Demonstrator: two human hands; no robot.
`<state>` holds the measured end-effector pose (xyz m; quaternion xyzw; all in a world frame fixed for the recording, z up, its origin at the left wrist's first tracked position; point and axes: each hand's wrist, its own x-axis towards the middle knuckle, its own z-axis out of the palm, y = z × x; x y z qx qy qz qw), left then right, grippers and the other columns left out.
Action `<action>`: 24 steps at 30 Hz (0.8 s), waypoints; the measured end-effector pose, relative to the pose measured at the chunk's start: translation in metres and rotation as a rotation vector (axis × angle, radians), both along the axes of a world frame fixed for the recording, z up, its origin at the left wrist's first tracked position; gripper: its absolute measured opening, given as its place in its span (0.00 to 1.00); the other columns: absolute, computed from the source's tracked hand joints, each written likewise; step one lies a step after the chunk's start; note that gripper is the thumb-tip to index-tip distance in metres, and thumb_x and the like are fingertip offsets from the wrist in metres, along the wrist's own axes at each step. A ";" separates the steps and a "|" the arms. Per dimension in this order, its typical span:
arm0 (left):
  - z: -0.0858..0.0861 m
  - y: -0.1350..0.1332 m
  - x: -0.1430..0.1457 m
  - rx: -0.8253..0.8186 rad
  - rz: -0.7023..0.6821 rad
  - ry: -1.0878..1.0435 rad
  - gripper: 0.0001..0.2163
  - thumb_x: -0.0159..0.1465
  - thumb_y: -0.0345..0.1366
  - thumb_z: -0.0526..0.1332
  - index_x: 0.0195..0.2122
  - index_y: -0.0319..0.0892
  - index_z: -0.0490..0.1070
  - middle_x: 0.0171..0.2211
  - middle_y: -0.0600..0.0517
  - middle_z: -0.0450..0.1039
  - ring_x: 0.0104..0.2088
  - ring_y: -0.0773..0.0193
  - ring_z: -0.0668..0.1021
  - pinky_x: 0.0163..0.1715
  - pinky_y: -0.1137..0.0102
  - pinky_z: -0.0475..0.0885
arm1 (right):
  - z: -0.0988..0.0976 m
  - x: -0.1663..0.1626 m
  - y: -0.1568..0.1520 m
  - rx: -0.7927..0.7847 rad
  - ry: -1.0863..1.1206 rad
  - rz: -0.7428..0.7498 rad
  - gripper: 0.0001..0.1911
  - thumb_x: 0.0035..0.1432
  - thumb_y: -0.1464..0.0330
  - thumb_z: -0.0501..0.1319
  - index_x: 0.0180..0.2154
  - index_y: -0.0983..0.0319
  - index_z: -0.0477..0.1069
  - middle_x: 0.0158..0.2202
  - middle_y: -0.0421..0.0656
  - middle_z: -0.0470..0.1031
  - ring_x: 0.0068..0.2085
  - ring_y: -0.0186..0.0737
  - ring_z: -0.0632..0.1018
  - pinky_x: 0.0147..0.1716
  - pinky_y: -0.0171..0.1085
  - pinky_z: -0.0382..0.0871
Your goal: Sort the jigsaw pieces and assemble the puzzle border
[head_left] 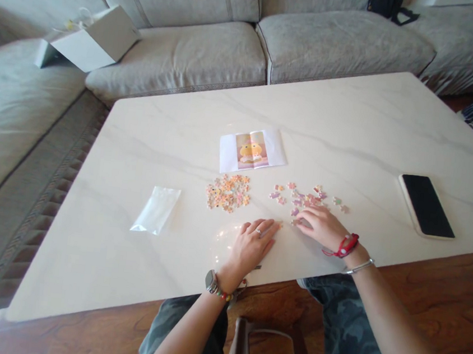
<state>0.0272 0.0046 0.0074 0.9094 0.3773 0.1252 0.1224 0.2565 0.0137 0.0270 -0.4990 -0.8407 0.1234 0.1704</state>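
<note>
Pastel cardboard puzzle pieces (pixel 306 198) are lying scattered on the marble table (pixel 124 278), just ahead of the right hand (pixel 320 225), whose fingers are curling onto the nearest ones; whether they are pinching one I cannot tell. The left hand (pixel 254 245) is resting flat and spread, holding nothing, near a denser pile (pixel 228 192). These pieces are likely light, thin and stiff, sliding on the slick top, so pinching by the edges looks best.
</note>
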 end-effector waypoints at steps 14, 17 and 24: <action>0.003 -0.008 -0.005 -0.012 -0.016 0.037 0.17 0.63 0.35 0.51 0.54 0.45 0.57 0.49 0.47 0.66 0.50 0.60 0.67 0.43 0.65 0.64 | -0.004 -0.041 -0.004 -0.011 -0.105 0.065 0.09 0.56 0.74 0.53 0.26 0.63 0.70 0.27 0.44 0.70 0.34 0.37 0.69 0.36 0.36 0.62; 0.004 -0.009 -0.002 -0.012 0.003 0.057 0.18 0.63 0.36 0.52 0.54 0.45 0.57 0.48 0.47 0.66 0.50 0.59 0.67 0.43 0.64 0.64 | -0.005 -0.042 -0.005 -0.028 -0.090 0.045 0.10 0.56 0.74 0.53 0.27 0.63 0.70 0.28 0.44 0.70 0.33 0.37 0.69 0.36 0.36 0.63; 0.001 -0.008 -0.002 -0.001 -0.003 0.048 0.17 0.63 0.36 0.52 0.54 0.46 0.58 0.48 0.47 0.66 0.49 0.59 0.66 0.43 0.63 0.64 | -0.006 -0.036 -0.006 -0.046 -0.057 0.016 0.08 0.56 0.74 0.54 0.28 0.63 0.71 0.28 0.44 0.69 0.33 0.36 0.69 0.35 0.35 0.63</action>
